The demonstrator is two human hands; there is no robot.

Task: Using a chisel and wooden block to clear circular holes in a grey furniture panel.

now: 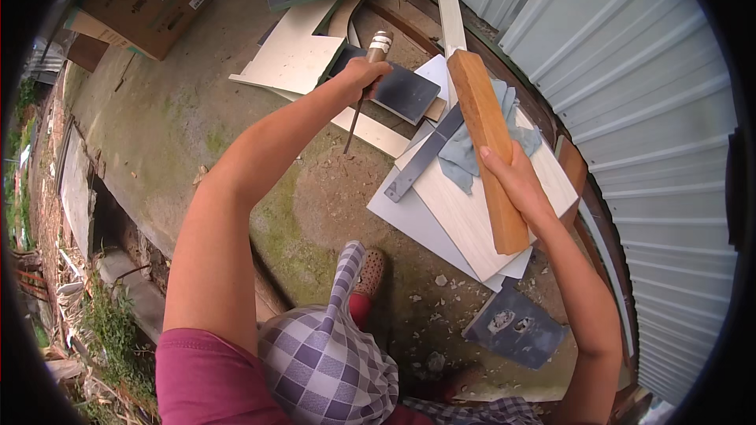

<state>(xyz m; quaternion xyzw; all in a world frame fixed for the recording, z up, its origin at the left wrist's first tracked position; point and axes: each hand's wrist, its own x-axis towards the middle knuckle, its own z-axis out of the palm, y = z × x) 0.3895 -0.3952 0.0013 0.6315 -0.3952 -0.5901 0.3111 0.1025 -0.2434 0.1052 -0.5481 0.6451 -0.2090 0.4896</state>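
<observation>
My left hand (pixel 364 79) is closed round a wooden-handled chisel (pixel 380 45), its handle banded in white. The thin metal shaft points down over the concrete, touching nothing. My right hand (pixel 516 177) grips a thick orange-brown wooden block (pixel 478 122) near its lower half, thumb on top. The block is above a pale wood-grain board (pixel 449 216), a crumpled blue-grey cloth (pixel 465 153) and a flat grey metal strip (pixel 425 156). Whether the block touches them I cannot tell. A dark grey panel (pixel 405 93) lies just right of my left hand.
Cream board offcuts (pixel 295 51) are piled ahead, with a long pale strip (pixel 447 4) beyond the block. A cardboard box (pixel 142 0) stands far left. Corrugated metal wall (pixel 638 110) runs along the right. Near my feet lie a chipped dark panel (pixel 516 327) and white crumbs.
</observation>
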